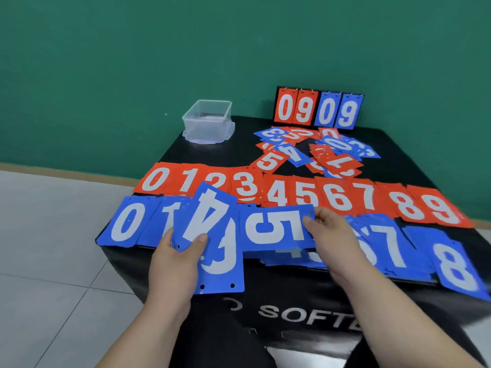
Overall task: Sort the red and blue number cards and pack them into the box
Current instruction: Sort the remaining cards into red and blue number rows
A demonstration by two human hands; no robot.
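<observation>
Fingers [325,213] of the right hand [332,237] are pinching a blue "5" card [276,227], the left hand [175,261] gripping a blue "4" card [204,216] beside it. Beyond them red cards [265,192] are lying in a 0-9 row; farther off a clear box [207,120] is sitting on the "SOFT"-lettered table [207,155].

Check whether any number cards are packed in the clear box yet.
Apparently none: no red or blue shows through the clear box, which stands open at the table's far left corner.
</observation>
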